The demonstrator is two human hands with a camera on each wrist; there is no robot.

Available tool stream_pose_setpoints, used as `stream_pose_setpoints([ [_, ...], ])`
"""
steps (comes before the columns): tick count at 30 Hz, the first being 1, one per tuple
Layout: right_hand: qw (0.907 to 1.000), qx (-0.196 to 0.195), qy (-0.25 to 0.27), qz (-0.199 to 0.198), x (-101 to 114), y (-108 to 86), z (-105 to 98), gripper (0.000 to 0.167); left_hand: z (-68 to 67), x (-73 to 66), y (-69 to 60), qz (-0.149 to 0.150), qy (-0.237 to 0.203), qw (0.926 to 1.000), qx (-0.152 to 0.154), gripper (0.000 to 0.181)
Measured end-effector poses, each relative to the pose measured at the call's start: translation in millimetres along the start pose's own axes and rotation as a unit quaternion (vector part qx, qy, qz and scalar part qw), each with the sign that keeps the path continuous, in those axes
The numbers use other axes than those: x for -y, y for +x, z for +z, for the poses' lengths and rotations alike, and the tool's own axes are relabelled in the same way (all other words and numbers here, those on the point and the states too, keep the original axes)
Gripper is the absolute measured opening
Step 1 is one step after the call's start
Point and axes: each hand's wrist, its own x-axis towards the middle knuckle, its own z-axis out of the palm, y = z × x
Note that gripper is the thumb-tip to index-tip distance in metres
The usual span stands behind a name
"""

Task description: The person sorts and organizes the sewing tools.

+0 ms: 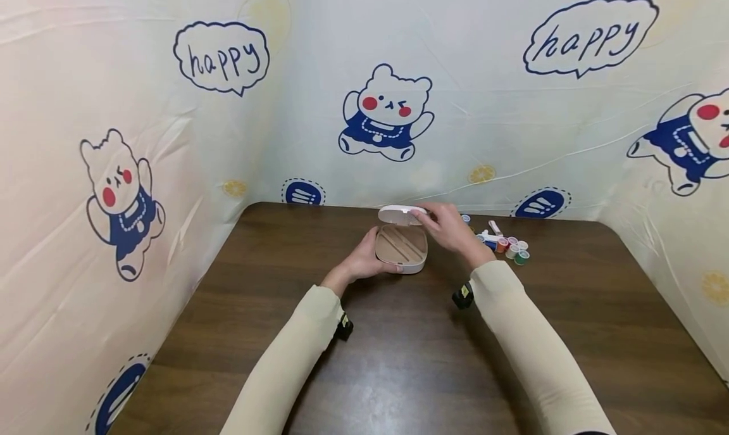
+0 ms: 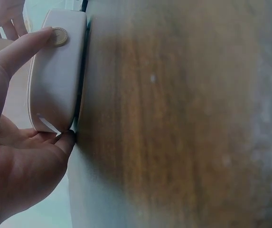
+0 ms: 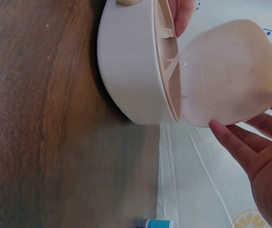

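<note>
A small cream-white storage box (image 1: 414,268) stands on the table, its lid (image 1: 395,216) raised at the back. Inside lies a beige tray (image 3: 174,90) with dividers. My left hand (image 1: 364,258) grips the box from its left side; in the left wrist view the thumb touches a round ridged button (image 2: 60,37) on the front wall, while the other fingers curl at the side near the base. My right hand (image 1: 447,226) holds the lid by its right edge, as the right wrist view shows, with thumb and fingers at the rim.
To the right of the box lies a cluster of small thread spools (image 1: 512,248) in several colours, with a small pink-and-white item (image 1: 494,227) behind them. A printed cloth (image 1: 319,106) hangs along the back and sides of the dark wooden table (image 1: 387,359).
</note>
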Motion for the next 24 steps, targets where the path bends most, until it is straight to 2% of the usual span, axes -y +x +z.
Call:
stream_pose_setpoints([
  [5, 0.9994, -0.032, -0.010, -0.005, -5, 0.2, 4, 0.034, 2.2, 2.9, 2.1, 0.003, 0.003, 1.0000, -0.002, 0.117],
  [13, 0.9976, -0.064, 0.003, 0.025, -11, 1.7, 8, 0.037, 3.4, 8.9, 6.9, 0.005, 0.003, 1.0000, -0.004, 0.115],
  [17, 0.9974, -0.065, 0.012, 0.030, -13, 1.9, 11, 0.037, 3.8, 11.6, 9.4, 0.000, -0.001, 1.0000, -0.003, 0.116],
  [24, 0.9984, -0.046, 0.010, 0.029, -16, 3.0, 16, 0.051, 2.6, 10.8, 9.9, -0.007, -0.002, 1.0000, -0.002, 0.117],
])
